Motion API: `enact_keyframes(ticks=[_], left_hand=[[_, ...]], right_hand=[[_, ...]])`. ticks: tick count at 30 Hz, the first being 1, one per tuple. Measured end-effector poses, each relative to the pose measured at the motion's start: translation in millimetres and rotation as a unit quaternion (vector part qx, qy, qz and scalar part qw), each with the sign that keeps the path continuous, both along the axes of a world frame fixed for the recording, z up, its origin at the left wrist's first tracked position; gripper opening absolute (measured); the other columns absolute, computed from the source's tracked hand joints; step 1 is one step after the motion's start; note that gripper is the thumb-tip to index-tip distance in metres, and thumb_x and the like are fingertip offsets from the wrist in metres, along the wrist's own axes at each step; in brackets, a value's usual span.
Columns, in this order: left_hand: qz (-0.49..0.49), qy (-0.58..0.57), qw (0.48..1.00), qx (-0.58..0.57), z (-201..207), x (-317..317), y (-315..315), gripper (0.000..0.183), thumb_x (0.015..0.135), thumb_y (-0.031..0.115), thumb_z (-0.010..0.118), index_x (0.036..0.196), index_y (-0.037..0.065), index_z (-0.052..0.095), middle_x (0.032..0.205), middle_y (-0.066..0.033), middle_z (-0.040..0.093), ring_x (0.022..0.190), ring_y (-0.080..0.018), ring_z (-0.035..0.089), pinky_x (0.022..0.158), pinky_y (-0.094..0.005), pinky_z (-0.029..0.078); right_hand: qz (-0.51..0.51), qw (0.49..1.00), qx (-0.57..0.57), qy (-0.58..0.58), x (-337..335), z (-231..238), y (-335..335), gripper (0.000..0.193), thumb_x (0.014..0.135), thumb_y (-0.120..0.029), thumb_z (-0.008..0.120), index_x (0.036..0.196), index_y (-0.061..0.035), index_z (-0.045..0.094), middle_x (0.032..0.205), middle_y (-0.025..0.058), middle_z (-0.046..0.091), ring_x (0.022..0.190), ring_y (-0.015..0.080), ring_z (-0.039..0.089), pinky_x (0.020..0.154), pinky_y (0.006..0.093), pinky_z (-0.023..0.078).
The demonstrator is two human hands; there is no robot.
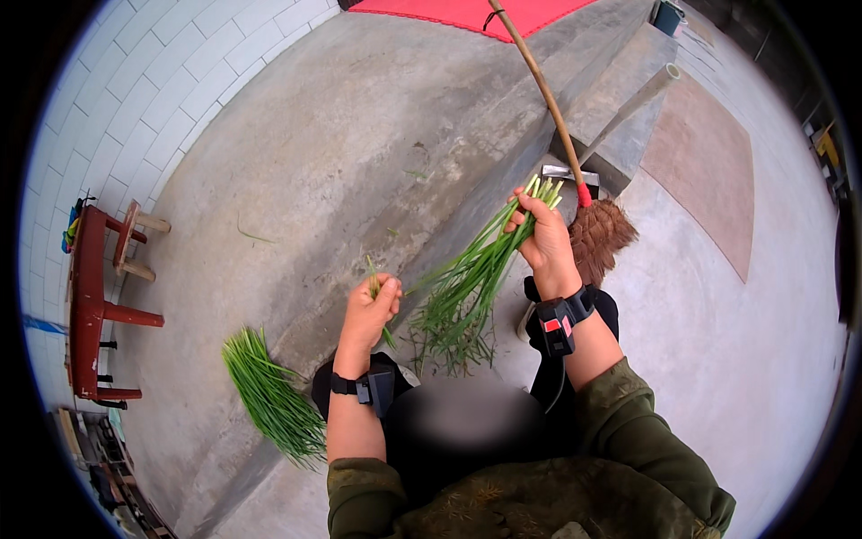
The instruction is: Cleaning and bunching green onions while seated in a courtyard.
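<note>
A bunch of garlic chives is gripped near its pale stem ends by my right hand. Its green blades hang down and to the left, fanning out between my knees. My left hand is closed on a few thin chive blades, apart from the bunch and lower to its left. On the concrete ledge beside my left knee lies a larger pile of chives. Loose green bits show below the hanging blades; where bunch and scraps divide is hard to see. Both wrists wear black strapped devices.
Just beyond my right hand, a broom with a long wooden handle leans by a metal dustpan. A red bench and a small wooden stool stand left, along the white block wall. Far off lies a red mat.
</note>
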State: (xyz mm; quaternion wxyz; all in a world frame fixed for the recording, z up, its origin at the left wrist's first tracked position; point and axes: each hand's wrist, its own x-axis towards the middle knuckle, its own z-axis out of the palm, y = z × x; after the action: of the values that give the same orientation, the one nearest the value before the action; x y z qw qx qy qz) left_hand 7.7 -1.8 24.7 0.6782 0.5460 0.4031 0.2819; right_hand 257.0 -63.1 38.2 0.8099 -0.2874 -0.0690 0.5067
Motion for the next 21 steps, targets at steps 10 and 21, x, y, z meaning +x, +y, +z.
enact_keyframes(ticks=[10,21], left_hand=[[-0.101,0.106,0.988,0.058,-27,14,3,0.022,0.08,0.02,0.049,0.085,-0.001,0.054,0.07,-0.0014,0.053,0.053,-0.0057,0.043,0.049,-0.0185,0.036],[-0.095,0.012,0.993,-0.071,3,11,-3,0.032,0.084,0.026,0.041,0.098,-0.002,0.048,0.076,-0.0026,0.05,0.057,-0.0079,0.042,0.044,-0.0168,0.028]], right_hand=[[-0.018,1.0,0.01,-0.015,9,6,-2,0.011,0.075,-0.005,0.049,0.085,-0.0017,0.049,0.07,0.0036,0.047,0.052,0.0094,0.042,0.048,0.0248,0.038],[-0.012,0.999,0.029,-0.014,8,5,2,0.013,0.074,-0.006,0.049,0.086,-0.0008,0.049,0.071,0.0039,0.048,0.051,0.0087,0.041,0.048,0.0243,0.037]])
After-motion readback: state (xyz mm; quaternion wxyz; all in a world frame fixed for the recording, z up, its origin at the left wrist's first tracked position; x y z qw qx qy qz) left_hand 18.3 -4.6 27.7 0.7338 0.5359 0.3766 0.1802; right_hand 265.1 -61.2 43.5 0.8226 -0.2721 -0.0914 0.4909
